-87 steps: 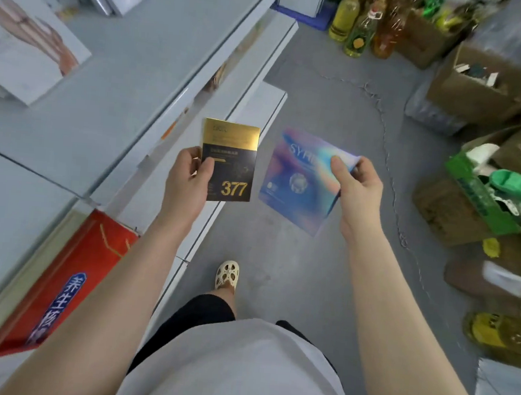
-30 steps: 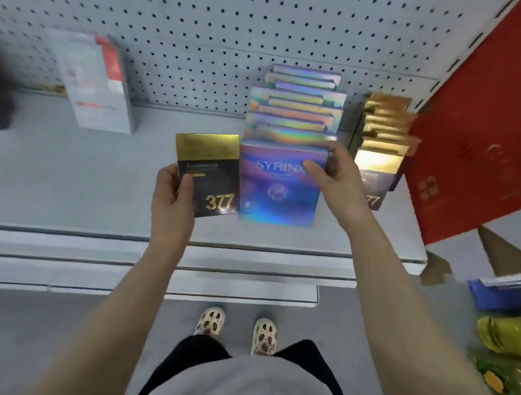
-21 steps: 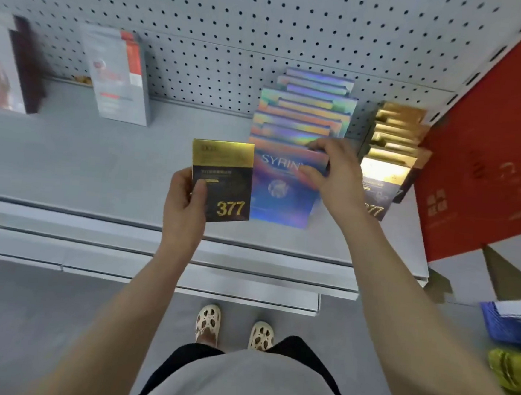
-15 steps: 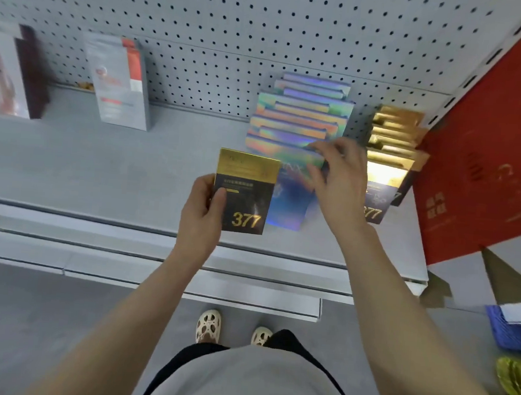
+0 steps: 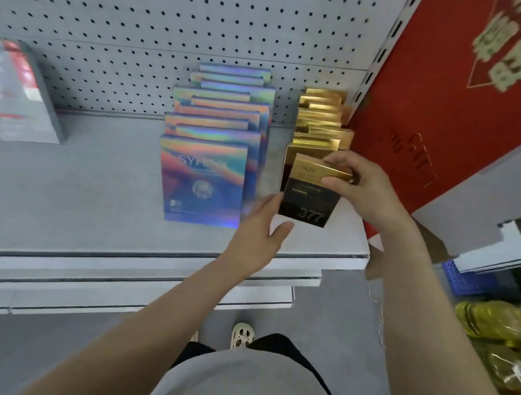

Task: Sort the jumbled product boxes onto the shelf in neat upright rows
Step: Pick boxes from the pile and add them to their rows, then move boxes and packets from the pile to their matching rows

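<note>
A black-and-gold box marked 377 (image 5: 309,198) is held tilted in front of the upright row of gold boxes (image 5: 319,121) at the right end of the grey shelf (image 5: 66,197). My right hand (image 5: 362,189) pinches its gold top between thumb and fingers. My left hand (image 5: 260,228) is at the box's lower left corner; its fingertips touch the left edge and the thumb lies off the box, below it. Left of that, a holographic SYRINX box (image 5: 201,180) stands upright at the front of its own row (image 5: 226,101).
A large red box (image 5: 447,103) leans against the shelf's right end, close to the gold row. A grey-and-red box (image 5: 18,94) stands far left against the pegboard (image 5: 173,19). A blue crate (image 5: 468,279) and yellow bottles (image 5: 498,322) sit on the floor at right.
My right hand has let go of the holographic box, which now stands at the front of its row, and taken the 377 box's top. My left hand carried that box right to the gold row.
</note>
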Tool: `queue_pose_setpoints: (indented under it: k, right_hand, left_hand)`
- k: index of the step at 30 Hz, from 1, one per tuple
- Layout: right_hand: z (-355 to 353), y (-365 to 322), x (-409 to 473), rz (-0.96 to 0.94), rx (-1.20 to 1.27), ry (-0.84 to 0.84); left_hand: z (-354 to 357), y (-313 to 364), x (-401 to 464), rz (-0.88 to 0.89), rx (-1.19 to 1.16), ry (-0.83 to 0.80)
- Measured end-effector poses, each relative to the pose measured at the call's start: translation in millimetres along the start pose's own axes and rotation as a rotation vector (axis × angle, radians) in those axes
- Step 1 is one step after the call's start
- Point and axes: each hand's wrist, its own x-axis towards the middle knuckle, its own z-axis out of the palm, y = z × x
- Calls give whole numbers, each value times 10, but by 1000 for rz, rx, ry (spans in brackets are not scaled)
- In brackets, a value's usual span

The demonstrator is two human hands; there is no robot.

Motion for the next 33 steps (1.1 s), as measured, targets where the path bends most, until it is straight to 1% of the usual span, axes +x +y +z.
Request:
queue_pose_setpoints:
  k: [2, 4, 9, 14, 18, 20, 22, 25, 28, 33]
  right_hand:
    - [-16, 72, 103, 12, -33, 4]
    - [13, 124, 213, 6, -107, 29]
    - [161, 241, 311, -93, -317, 121]
    - [298, 380, 225, -157, -475, 279]
    - [329, 358, 179, -119, -542, 290]
    - [336, 296, 144, -147, -582, 319]
    - [358, 228, 87, -187, -589, 388]
    - [471, 137, -29, -192, -502, 461]
    - [738, 59, -168, -219, -398, 402]
    - [1432, -83, -436, -241, -303, 192]
  left_hand:
    - [111, -2, 112, -57, 69, -39]
    - [170, -8, 215, -91, 118, -37]
    - [252, -69, 325, -95, 153, -3]
    - [274, -146, 326, -76, 118, -13]
    - [246, -146, 334, -79, 74, 0]
    - [195, -135, 318, -80, 64, 27]
    - [117, -111, 264, -80, 32, 76]
    - [-36, -99, 110, -95, -6, 181]
    - [-225, -174, -120, -99, -50, 295]
    - [-583, -474, -709, -177, -112, 474]
